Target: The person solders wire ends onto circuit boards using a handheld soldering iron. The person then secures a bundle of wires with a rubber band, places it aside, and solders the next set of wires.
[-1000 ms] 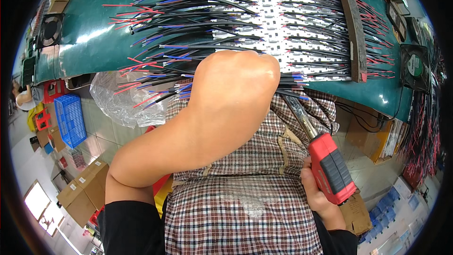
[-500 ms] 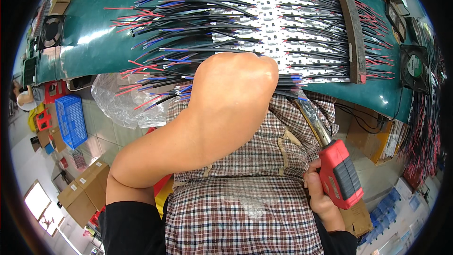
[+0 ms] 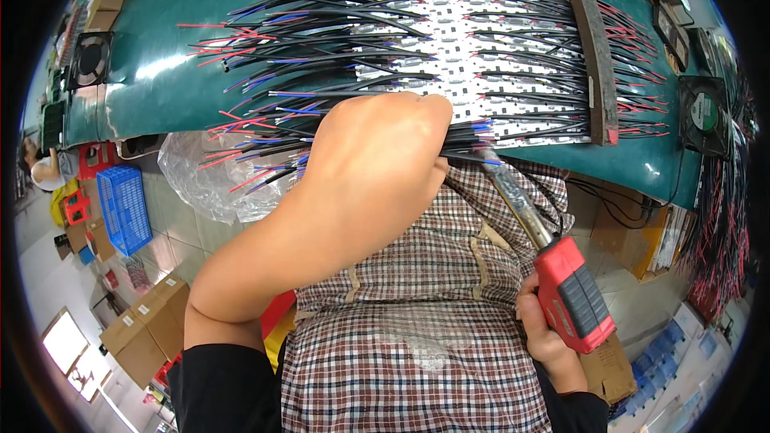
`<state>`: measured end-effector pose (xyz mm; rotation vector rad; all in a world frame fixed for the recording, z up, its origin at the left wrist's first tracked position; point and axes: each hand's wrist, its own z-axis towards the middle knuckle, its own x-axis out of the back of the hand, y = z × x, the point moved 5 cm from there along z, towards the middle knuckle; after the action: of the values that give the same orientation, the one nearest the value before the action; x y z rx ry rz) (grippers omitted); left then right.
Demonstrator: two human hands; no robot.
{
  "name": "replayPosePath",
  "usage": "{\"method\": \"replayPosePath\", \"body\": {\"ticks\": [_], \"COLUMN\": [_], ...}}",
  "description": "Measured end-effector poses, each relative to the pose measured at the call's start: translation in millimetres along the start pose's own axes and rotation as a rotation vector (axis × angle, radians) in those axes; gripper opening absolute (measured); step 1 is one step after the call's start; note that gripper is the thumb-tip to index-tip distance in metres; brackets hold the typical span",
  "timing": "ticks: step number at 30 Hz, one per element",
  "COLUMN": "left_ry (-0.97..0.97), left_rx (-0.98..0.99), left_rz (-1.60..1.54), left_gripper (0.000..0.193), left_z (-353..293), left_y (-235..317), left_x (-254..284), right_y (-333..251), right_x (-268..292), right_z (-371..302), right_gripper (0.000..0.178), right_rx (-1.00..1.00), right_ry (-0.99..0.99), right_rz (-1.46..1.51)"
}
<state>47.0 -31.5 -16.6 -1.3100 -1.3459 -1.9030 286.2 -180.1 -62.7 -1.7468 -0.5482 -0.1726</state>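
Observation:
My left hand (image 3: 385, 144) is closed in a fist at the near edge of the table, round a bundle of black wires (image 3: 461, 140). Bare blue-marked ends of that bundle stick out to the right of the fist; the fingertips are hidden. My right hand (image 3: 541, 325) grips the red and black handle of a soldering iron (image 3: 573, 297). Its metal barrel slants up and left, with the tip at the wire ends. Behind the fist lie rows of white circuit boards (image 3: 449, 40), with black wires running out on both sides.
A dark bar (image 3: 592, 56) lies across the wires on the right. Small fans stand at the left (image 3: 90, 60) and right (image 3: 704, 116) of the green table (image 3: 168, 96). Clear plastic (image 3: 200, 180) hangs below the near edge. Wire bundles (image 3: 718, 232) hang at the far right.
My left fist has shifted slightly left with the wires. The soldering iron has moved a little up and left, keeping its tip near the wire ends. The boards appear slightly lower in view.

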Motion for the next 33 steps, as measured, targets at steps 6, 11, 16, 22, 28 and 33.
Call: {"method": "replayPosePath", "body": {"ticks": [6,11,16,22,28,33], "left_ry": [0.032,0.039,0.059,0.045,0.075,0.071], "left_rx": [-0.041,-0.037,-0.047,-0.038,-0.057,-0.041], "left_rz": [0.043,0.064,0.067,0.060,0.064,0.051], "left_gripper": [0.014,0.011,0.009,0.008,0.007,0.007], "left_z": [-2.4,-2.9,-3.7,-3.3,-4.2,-5.5], "left_y": [5.6,6.1,6.4,5.9,7.8,8.1], "left_x": [0.7,-2.1,-2.3,-2.6,-2.0,-2.5], "right_y": [-16.8,-24.9,-36.9,-38.2,-25.1,-4.9], "right_x": [-4.1,-4.5,-3.5,-5.9,-6.6,0.4], "right_z": [11.9,17.0,21.5,20.6,12.2,-5.6], "right_gripper": [0.021,0.021,0.021,0.024,0.024,0.021], "right_rx": [0.210,0.283,0.309,0.346,0.252,0.111], "right_ry": [0.038,0.080,0.038,0.066,0.077,0.044], "right_rz": [-0.089,-0.135,-0.203,-0.243,-0.153,-0.151]}}
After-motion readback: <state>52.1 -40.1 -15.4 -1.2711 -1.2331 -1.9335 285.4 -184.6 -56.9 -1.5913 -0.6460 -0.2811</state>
